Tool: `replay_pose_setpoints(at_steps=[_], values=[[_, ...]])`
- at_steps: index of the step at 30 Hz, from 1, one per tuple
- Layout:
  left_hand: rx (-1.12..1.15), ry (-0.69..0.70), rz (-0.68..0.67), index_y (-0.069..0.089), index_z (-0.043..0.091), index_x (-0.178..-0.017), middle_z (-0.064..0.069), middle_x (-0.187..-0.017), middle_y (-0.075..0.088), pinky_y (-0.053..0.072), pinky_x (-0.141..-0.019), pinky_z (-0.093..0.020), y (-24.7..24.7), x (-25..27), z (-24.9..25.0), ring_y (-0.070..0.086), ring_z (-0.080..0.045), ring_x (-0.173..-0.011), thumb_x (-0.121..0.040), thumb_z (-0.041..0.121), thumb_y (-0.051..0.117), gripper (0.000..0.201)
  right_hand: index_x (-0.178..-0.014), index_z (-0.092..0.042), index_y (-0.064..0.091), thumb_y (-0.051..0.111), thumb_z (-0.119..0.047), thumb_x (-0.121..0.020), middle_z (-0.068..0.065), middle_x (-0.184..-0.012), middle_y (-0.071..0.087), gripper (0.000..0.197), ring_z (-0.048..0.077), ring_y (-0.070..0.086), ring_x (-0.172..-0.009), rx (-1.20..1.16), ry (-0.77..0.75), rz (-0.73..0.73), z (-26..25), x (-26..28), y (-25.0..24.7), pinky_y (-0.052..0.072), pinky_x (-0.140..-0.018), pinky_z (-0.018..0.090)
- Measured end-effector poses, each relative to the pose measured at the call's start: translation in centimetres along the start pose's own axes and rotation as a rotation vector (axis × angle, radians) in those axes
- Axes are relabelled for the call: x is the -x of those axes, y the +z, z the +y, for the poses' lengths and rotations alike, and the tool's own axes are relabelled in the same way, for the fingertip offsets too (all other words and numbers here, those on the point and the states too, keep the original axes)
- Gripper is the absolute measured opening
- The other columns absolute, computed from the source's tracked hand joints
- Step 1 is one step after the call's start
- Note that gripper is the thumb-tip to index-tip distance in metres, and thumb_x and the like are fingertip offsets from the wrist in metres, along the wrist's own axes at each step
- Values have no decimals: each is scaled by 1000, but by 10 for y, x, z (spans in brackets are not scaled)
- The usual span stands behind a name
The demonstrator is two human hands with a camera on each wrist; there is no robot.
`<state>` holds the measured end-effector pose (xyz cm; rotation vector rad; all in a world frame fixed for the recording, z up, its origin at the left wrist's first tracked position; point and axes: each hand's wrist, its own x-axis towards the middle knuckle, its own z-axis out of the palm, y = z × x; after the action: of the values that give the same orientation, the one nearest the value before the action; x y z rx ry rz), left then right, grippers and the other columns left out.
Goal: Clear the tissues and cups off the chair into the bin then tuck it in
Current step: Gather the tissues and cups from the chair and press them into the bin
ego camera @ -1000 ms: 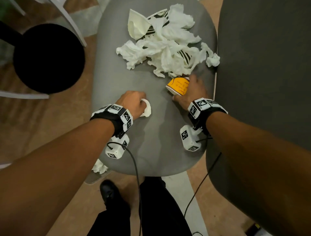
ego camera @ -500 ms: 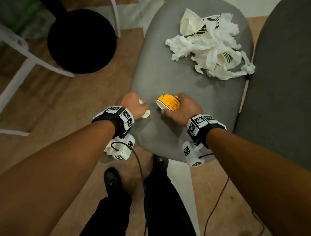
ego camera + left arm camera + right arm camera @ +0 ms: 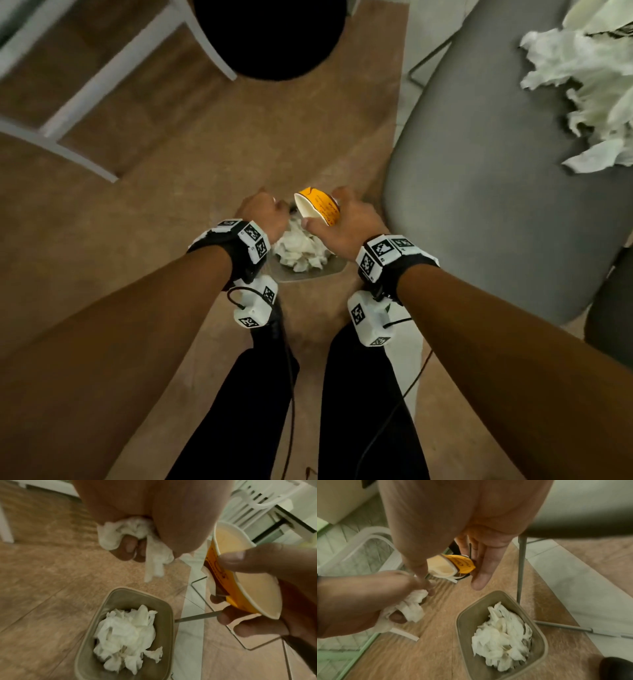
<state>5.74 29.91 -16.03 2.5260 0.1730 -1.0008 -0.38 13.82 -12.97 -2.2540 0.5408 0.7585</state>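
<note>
My right hand (image 3: 337, 219) grips a squashed yellow paper cup (image 3: 318, 205) (image 3: 240, 574) (image 3: 453, 566) above the floor, over the far side of the bin. My left hand (image 3: 263, 212) holds a crumpled white tissue (image 3: 135, 539) (image 3: 412, 605) in its curled fingers, beside the cup. Below both hands a tan rectangular bin (image 3: 308, 270) (image 3: 168, 615) (image 3: 464, 615) stands on the floor, part full of white tissues (image 3: 126, 635) (image 3: 503, 639). The grey chair seat (image 3: 496, 205) lies to the right, with a heap of tissues and cups (image 3: 589, 85) at its far end.
A black round stool seat (image 3: 270, 34) with white legs (image 3: 102, 78) stands ahead on the wooden floor. The chair's thin metal leg (image 3: 521, 568) rises just right of the bin. A dark chair back (image 3: 613, 318) is at the right edge. My legs in black trousers (image 3: 363, 394) are below.
Both hands have left the chair seat and swung left and down with the tissue and the yellow cup, and are now over the bin. The view has turned left.
</note>
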Motion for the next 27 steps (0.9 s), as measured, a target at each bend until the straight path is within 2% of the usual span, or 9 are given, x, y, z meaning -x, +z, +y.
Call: replay_pose_setpoints(at_steps=[2,4,7,9,12,17,21,25,27], values=[[119,-99,-72,44,4,-127,-19,-122,60,45,-83,-38,10,-3,-17,58,-38,-104,-98,35,42,43,-137,-21,42,67,-58,-81,10,-128,63,71,33,59,-118,40,62,-33,6,-10,22,41,-81,29],[229,-118,-146,38,7,-134,-11,-114,55,36,-79,-33,21,-8,-28,53,-30,-100,-98,33,42,45,-144,-21,34,65,-62,-80,12,-127,63,82,35,60,-116,90,123,-82,16,-21,41,42,-81,31],[339,-40,-263,54,17,-105,-2,-109,58,36,-72,-32,32,-19,-37,55,-27,-98,-80,43,48,37,-153,-17,23,64,-61,-83,13,-126,65,91,37,62,-113,191,148,-156,31,-35,61,46,-82,33],[315,-11,-300,49,23,-85,2,-96,55,36,-66,-30,36,-22,-40,53,-23,-94,-83,34,43,14,-155,-18,20,61,-53,-88,14,-123,66,86,37,63,-110,252,127,-176,38,-39,65,47,-80,34],[348,-3,-273,45,24,-72,6,-75,46,33,-63,-30,33,-21,-33,47,-18,-76,-88,24,44,16,-154,-17,25,55,-44,-91,15,-128,63,74,37,61,-114,304,97,-219,39,-41,61,49,-86,35],[237,19,-152,65,16,-109,2,-94,63,41,-71,-25,13,-21,-7,57,-16,-82,-93,23,53,21,-131,-15,52,53,-47,-88,12,-121,65,54,33,64,-108,268,60,-269,29,-44,39,50,-79,34],[190,83,-75,64,19,-112,-2,-107,71,53,-83,-31,0,-20,31,67,-21,-94,-92,27,55,23,-129,-15,59,55,-49,-89,10,-124,66,53,31,63,-111,120,50,-300,22,-40,5,52,-95,39],[84,200,-4,64,17,-107,-2,-95,69,51,-80,-29,-10,-18,93,65,-22,-86,-94,17,54,17,-103,-6,70,61,-37,-81,16,-101,73,39,36,70,-95,-350,47,-336,18,-30,-48,57,-88,52],[22,261,39,65,17,-107,-2,-95,70,52,-81,-30,-9,-18,133,65,-23,-87,-94,15,51,19,-88,-6,70,59,-30,-78,19,-89,73,28,40,69,-90,-438,31,-240,28,-29,-84,56,-84,57]])
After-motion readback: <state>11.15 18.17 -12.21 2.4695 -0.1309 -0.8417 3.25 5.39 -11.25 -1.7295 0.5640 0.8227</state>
